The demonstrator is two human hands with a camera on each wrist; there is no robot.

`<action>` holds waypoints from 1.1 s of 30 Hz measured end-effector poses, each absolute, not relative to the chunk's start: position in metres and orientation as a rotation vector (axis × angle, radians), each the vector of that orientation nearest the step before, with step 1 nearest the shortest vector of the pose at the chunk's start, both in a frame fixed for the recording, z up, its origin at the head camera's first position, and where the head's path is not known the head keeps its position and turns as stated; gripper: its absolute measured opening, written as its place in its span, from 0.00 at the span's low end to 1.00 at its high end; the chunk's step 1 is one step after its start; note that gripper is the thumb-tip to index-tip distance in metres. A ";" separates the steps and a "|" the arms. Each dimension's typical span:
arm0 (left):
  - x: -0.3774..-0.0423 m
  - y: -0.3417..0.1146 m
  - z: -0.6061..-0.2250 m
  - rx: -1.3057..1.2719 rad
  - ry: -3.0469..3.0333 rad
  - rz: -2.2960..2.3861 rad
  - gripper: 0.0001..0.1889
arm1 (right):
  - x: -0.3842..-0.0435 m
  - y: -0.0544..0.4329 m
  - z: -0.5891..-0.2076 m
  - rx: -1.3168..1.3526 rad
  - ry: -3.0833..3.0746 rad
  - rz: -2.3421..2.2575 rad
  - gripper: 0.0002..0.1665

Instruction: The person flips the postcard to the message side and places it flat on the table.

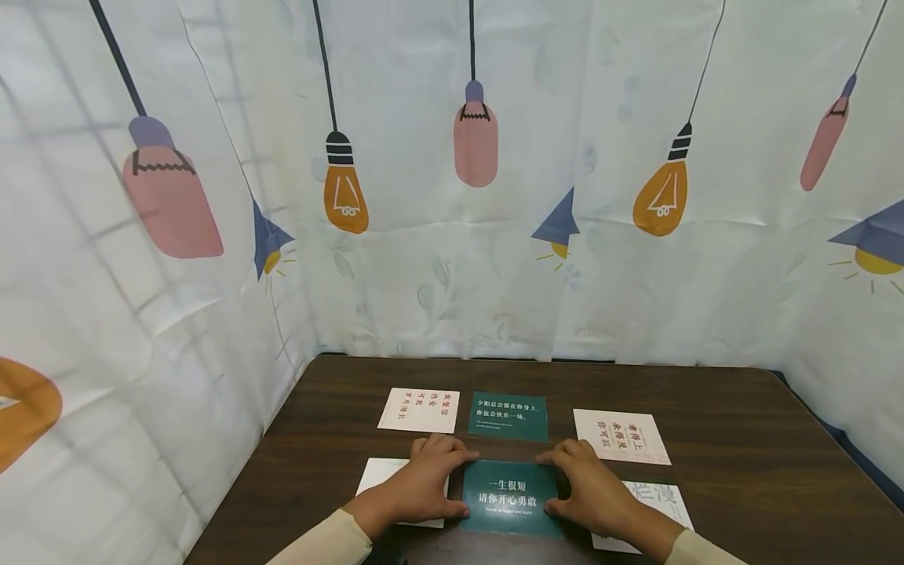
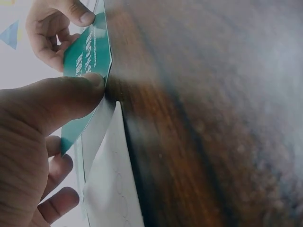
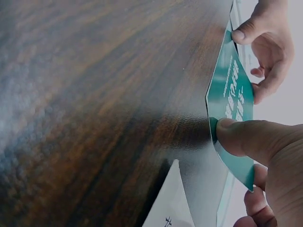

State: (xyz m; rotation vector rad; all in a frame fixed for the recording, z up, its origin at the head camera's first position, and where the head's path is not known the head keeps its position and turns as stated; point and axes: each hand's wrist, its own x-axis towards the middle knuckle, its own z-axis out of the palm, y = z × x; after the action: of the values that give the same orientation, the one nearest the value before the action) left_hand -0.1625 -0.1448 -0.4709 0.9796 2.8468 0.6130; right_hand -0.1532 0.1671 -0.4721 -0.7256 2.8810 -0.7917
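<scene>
A green card [image 1: 510,518] with white lettering is held flat, face up, near the front of the table. My left hand [image 1: 428,477] pinches its left side between thumb and fingers. On the opposite side, my right hand [image 1: 592,488] grips it the same way, with the right thumb [image 3: 232,135] on the printed face. Both wrist views show the card slightly above the tabletop. A white card [image 1: 379,472] lies partly hidden under my left hand and forearm. Beneath the right forearm is another white card [image 1: 662,502] with grey print, also partly covered.
Behind the hands lie a white card [image 1: 420,410] with red writing, a second green card [image 1: 508,416], and a white card [image 1: 621,436] with red writing at right. The dark wooden table [image 1: 763,471] meets a white curtain [image 1: 438,298] printed with lamps at its back edge.
</scene>
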 end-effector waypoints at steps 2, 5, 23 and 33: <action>-0.162 -0.145 -0.471 0.974 2.838 0.646 0.36 | -0.153 0.167 -0.473 -0.717 2.874 -0.807 0.35; -0.162 -0.146 -0.471 0.967 2.826 0.695 0.35 | -0.153 0.168 -0.473 -0.704 2.855 -0.836 0.34; -0.160 -0.147 -0.466 0.882 2.748 0.878 0.35 | -0.155 0.171 -0.467 -0.744 2.751 -0.927 0.35; -0.163 -0.145 -0.465 0.921 2.759 0.946 0.32 | -0.155 0.171 -0.463 -0.737 2.752 -0.974 0.34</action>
State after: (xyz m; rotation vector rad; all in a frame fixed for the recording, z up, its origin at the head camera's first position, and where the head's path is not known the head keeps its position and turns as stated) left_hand -0.1628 -0.1454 -0.4651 0.9209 2.7592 0.9463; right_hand -0.1550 0.1711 -0.4626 -0.7372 2.7518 -0.9744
